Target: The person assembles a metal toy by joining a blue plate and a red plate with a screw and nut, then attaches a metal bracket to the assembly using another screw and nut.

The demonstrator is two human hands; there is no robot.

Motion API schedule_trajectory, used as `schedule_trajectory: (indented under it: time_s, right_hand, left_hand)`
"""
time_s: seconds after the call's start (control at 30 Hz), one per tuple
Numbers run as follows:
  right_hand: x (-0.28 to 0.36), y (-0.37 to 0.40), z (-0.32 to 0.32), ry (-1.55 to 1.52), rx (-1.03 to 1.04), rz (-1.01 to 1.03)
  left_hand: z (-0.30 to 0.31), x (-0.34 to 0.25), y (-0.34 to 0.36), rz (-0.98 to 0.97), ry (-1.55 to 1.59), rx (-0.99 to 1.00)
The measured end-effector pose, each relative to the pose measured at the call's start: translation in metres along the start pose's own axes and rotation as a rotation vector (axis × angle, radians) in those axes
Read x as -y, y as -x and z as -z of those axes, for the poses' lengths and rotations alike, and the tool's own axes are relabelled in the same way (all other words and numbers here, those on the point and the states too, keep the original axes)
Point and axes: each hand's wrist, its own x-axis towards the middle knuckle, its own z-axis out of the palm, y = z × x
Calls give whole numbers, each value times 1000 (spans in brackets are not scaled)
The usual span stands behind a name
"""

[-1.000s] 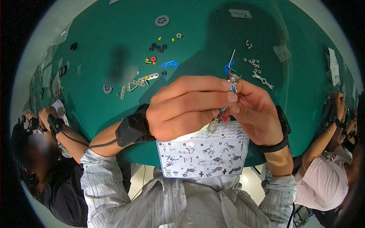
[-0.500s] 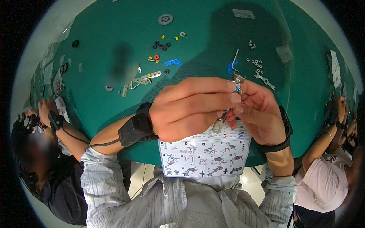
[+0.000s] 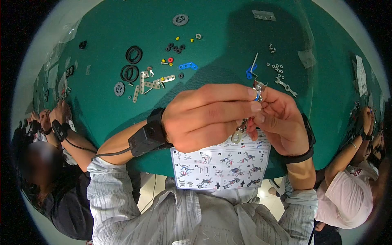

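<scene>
My left hand (image 3: 208, 116) and my right hand (image 3: 281, 122) meet over the near edge of the green table (image 3: 216, 49). Both are closed on one small metal assembly (image 3: 258, 86), with silver, blue and red parts showing between the fingers. A perforated metal end (image 3: 236, 136) of it sticks out below my left fingers. Much of the assembly is hidden by the fingers. Just beyond my hands lie a blue bracket (image 3: 249, 72) and a thin metal rod (image 3: 255, 62). Under my hands is a printed instruction sheet (image 3: 216, 167).
Black rubber rings (image 3: 134, 54), metal strips (image 3: 142, 83), a blue curved piece (image 3: 188, 65), black rollers (image 3: 178, 50) and a grey wheel (image 3: 180, 19) lie beyond my left hand. Nuts (image 3: 277, 67) and a wrench (image 3: 286, 86) lie at right. People sit on both sides.
The view has shifted slightly. The black rings at left, blurred before, now show clearly. Both hands keep nearly the same hold on the assembly.
</scene>
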Motion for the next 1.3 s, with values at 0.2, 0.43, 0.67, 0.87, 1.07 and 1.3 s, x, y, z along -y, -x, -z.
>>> schedule_trajectory:
  time_s: [0.2,0.43,0.67,0.87,1.07,1.3]
  right_hand:
    - [1,1,1,-4,27,-12]
    - [2,0,2,-46,75,-8]
    - [2,0,4,-83,116,-24]
    - [1,0,3,-98,122,-7]
    - [2,0,6,-50,106,-29]
    - [2,1,5,-25,88,-23]
  left_hand:
    - [1,-2,-3,8,9,-3]
    - [-2,-1,-1,12,35,-9]
    - [0,-2,-1,12,47,6]
    - [-2,-1,-1,-13,41,-15]
    - [0,-3,0,-4,33,19]
    - [-2,-3,-1,-27,8,9]
